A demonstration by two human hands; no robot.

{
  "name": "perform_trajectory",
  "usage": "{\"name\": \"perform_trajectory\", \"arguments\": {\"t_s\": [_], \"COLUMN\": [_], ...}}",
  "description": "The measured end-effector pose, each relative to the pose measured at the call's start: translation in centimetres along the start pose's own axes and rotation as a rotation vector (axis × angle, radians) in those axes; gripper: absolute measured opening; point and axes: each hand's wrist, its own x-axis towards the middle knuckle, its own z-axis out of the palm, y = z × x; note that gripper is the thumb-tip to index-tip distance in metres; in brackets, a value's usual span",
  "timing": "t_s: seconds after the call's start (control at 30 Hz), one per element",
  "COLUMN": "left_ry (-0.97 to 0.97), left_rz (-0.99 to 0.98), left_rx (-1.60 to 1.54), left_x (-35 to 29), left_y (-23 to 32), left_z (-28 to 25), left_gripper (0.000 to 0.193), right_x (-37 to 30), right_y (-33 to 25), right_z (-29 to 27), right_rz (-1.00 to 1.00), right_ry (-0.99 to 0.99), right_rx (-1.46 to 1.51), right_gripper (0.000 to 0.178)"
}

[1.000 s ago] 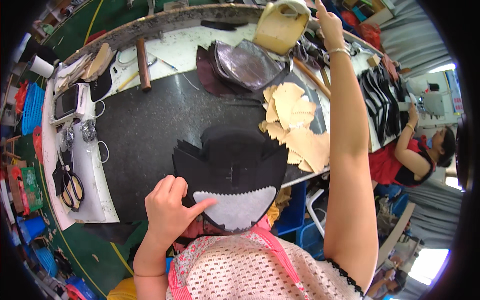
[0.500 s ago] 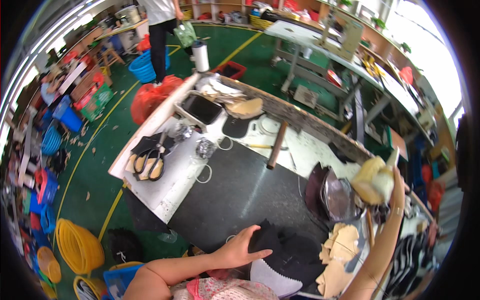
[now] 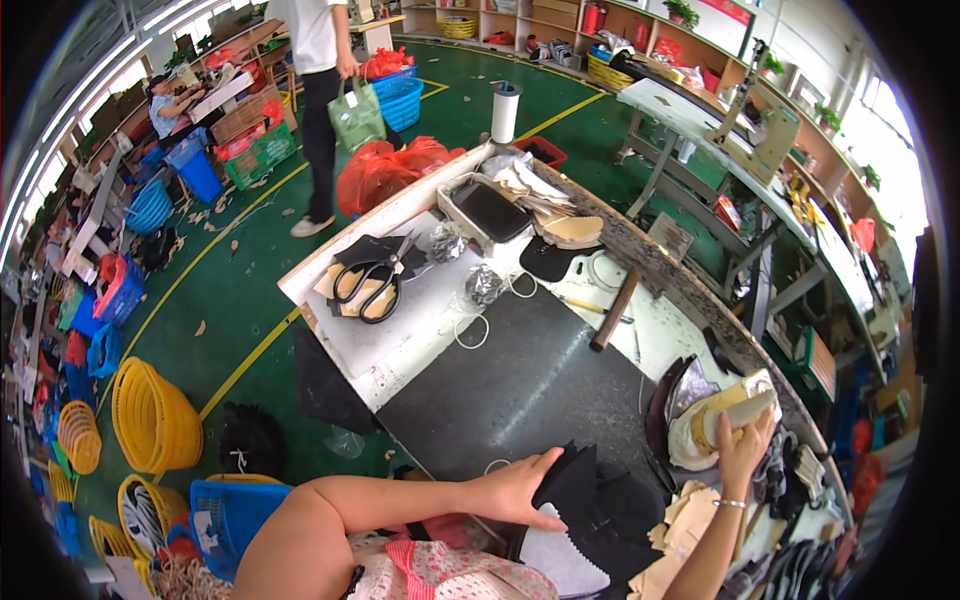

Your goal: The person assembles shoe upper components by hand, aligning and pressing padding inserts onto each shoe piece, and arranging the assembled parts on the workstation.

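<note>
My left hand (image 3: 522, 490) lies at the left edge of a pile of black fabric pieces (image 3: 610, 505), thumb and fingers stretched apart. Under its thumb is a light grey piece with a zigzag edge (image 3: 562, 560). At the right of the worktable, my right hand (image 3: 745, 440) is closed around the pale upper part of a yellowish-white pot (image 3: 692, 440); the exact shape of what it grips is partly hidden. Dark curved pieces and a shiny silver piece (image 3: 688, 388) lie just left of the pot. Beige cut pieces (image 3: 685, 530) are between the black pile and my right forearm.
A black mat (image 3: 490, 390) covers the table's middle. Black scissors (image 3: 372, 288), foil balls (image 3: 484, 286), a dark-filled tray (image 3: 485, 215) and a brown bar (image 3: 615, 310) lie beyond. A thread spool (image 3: 505, 115) stands at the far corner. A person (image 3: 318, 90) carries a green bag.
My right hand and the pot have come down and nearer, and the pot is turned differently. My left hand stays by the black pieces. The view has swung left; the walking person appears closer.
</note>
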Motion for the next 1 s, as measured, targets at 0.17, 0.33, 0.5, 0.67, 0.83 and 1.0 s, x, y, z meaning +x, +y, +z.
{"name": "perform_trajectory", "arguments": {"t_s": [0.17, 0.33, 0.5, 0.67, 0.83, 1.0], "left_ry": [-0.004, 0.015, -0.015, -0.136, -0.072, -0.017], "left_rz": [0.017, -0.020, -0.031, -0.047, 0.006, -0.059], "left_rx": [-0.013, -0.012, 0.000, 0.025, -0.052, -0.084], "left_x": [0.2, -0.1, 0.4, 0.6, 1.8, 1.0], "left_y": [-0.6, -0.2, -0.8, 0.4, -0.4, -0.3], "left_z": [0.1, -0.3, -0.9, -1.9, -0.9, -1.1], "left_gripper": [0.116, 0.116, 0.111, 0.114, 0.113, 0.117], "right_x": [0.6, -0.2, -0.3, -0.7, 0.7, 1.9], "right_y": [1.5, 1.5, 2.1, 0.4, -2.7, -3.4], "right_z": [0.5, 1.0, 1.6, 1.7, 0.5, 0.9], "right_rz": [0.222, 0.083, 0.241, -0.025, 0.206, 0.285], "right_ry": [0.045, 0.041, 0.025, 0.056, 0.050, 0.190], "right_rx": [0.405, 0.416, 0.640, 0.195, -0.075, 0.272], "right_gripper": [0.029, 0.025, 0.027, 0.041, 0.061, 0.027]}}
